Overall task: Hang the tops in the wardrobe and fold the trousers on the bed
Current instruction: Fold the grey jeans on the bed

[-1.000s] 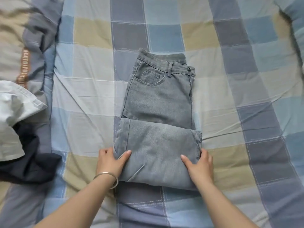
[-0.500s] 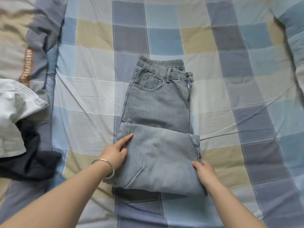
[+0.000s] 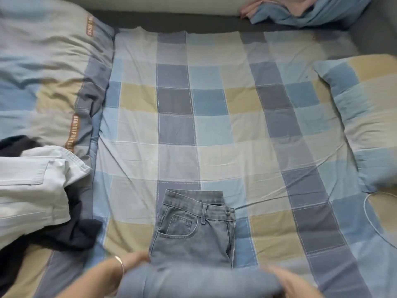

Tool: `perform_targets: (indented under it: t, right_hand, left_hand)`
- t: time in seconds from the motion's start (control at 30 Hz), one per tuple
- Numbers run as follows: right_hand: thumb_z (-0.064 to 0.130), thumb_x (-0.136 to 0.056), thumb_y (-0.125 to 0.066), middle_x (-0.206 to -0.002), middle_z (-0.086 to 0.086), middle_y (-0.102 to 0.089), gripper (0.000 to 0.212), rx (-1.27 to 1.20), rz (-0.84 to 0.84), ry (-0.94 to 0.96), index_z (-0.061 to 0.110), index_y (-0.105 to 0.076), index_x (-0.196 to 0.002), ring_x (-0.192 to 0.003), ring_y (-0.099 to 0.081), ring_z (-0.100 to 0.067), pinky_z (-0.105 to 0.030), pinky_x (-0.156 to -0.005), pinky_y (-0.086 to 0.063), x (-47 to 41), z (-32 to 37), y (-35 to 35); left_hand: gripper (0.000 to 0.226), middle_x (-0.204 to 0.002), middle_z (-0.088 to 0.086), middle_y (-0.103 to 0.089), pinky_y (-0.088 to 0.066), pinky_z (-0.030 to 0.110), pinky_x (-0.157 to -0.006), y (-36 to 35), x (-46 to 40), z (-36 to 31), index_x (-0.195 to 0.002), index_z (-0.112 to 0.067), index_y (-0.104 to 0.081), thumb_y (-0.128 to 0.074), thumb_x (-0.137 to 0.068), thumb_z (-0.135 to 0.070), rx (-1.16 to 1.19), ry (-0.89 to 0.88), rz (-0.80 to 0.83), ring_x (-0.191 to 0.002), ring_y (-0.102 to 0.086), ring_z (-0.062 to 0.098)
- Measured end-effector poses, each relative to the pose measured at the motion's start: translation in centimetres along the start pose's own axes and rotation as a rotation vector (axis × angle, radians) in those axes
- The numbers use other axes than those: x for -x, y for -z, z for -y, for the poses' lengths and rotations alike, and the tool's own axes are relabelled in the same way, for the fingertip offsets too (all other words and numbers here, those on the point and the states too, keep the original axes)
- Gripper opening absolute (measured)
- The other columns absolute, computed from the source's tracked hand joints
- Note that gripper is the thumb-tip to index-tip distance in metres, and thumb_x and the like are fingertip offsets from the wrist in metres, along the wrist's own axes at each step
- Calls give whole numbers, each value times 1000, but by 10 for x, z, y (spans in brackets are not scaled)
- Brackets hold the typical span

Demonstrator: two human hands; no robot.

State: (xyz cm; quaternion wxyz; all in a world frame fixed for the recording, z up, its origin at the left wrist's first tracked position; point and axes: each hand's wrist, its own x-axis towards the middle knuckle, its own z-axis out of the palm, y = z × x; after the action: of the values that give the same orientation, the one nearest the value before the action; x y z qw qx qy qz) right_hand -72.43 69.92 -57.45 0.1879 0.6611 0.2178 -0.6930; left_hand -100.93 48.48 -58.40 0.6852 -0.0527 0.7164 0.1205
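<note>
Grey jeans [image 3: 193, 233] lie on the checked bed sheet [image 3: 214, 125], waistband pointing away from me. Their folded lower part is raised off the sheet at the bottom edge of the view and is blurred. My left hand [image 3: 134, 262], with a bangle on the wrist, holds the left side of that fold; its fingers are hidden behind the denim. My right hand [image 3: 285, 280] grips the right side of the fold and is blurred too.
A pile of pale trousers [image 3: 32, 186] over a dark navy garment [image 3: 75, 233] lies at the left on the duvet [image 3: 43, 72]. A pillow [image 3: 365, 117] sits at the right, with a thin white cable [image 3: 367, 214] below it. Blue and pink clothes [image 3: 300, 9] lie at the far edge.
The view has tilted up, showing more of the bed. Both hands have moved from the sides of the folded jeans and lifted the lower fold off the sheet.
</note>
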Motion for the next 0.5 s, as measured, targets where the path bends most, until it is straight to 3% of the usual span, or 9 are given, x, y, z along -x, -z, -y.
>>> perform_targets:
  t: [0.07,0.13,0.2,0.23,0.3,0.33,0.4,0.43,0.5]
  right_hand:
    - [18,-90,-50,-43,-9,-56,25,-44,-107,27,0,-55,-74,-29,-53,-15,-17,-28,-40,-15,16,-1]
    - [33,-95,-42,-46,-8,-47,39,-223,-108,118,2,-53,-75,-28,-46,-13,-14,-28,-34,-25,43,-13]
    - [55,-94,-32,-52,-4,-38,52,-233,-110,239,9,-52,-78,-35,-35,-10,-13,-32,-25,-42,67,-27]
    - [61,-91,-34,-52,0,-40,52,-149,-125,293,15,-53,-78,-38,-34,-9,-13,-34,-23,-53,71,-31]
    - [55,-84,-54,-61,5,-60,38,121,-237,417,18,-61,-83,-53,-52,-9,-16,-43,-38,-74,68,-38]
    - [49,-79,-66,-83,1,-67,36,218,-312,482,16,-65,-93,-73,-60,-13,-20,-61,-48,-88,62,-39]
    - [47,-71,-75,-115,-8,-53,54,340,-468,557,16,-62,-113,-104,-55,-20,-31,-95,-44,-111,49,-42]
    - [49,-71,-75,-121,-11,-49,61,346,-530,567,14,-59,-118,-111,-52,-23,-34,-102,-40,-120,43,-44]
    - [56,-69,-71,-122,-12,-55,70,312,-591,585,12,-57,-121,-114,-55,-28,-38,-101,-43,-131,35,-49]
  left_hand:
    - [17,-59,20,-62,-50,26,-43,13,-4,-16,-75,0,-59,-60,-80,-16,1,-45,-36,-48,-62,28]
    - [50,-46,7,-47,-34,15,-35,19,-15,-37,-71,-12,-50,-38,-92,-55,182,-113,-111,-30,-42,14]
    - [59,-49,-1,-46,-26,19,-46,20,-34,-57,-71,-20,-48,-24,-86,-72,405,-91,-208,-42,-37,11]
    - [57,-60,0,-56,-31,23,-53,16,-48,-57,-77,-20,-54,-29,-86,-71,359,-141,-220,-55,-46,13]
    - [67,-101,3,-64,-47,29,-82,9,-69,-60,-101,-15,-64,-55,-72,-74,246,-263,-351,-92,-60,21]
    - [82,-113,4,-61,-47,35,-95,8,-83,-56,-107,-17,-65,-63,-56,-81,166,-335,-433,-103,-59,25]
    - [92,-113,6,-60,-46,43,-98,4,-111,-40,-110,-26,-64,-62,-40,-86,100,-384,-516,-108,-59,27]
    - [91,-113,6,-60,-46,44,-97,0,-121,-35,-112,-26,-62,-60,-43,-85,104,-395,-555,-109,-58,27]
    - [86,-115,6,-60,-46,42,-96,-10,-110,-41,-118,-23,-57,-60,-51,-77,90,-421,-621,-109,-58,27]
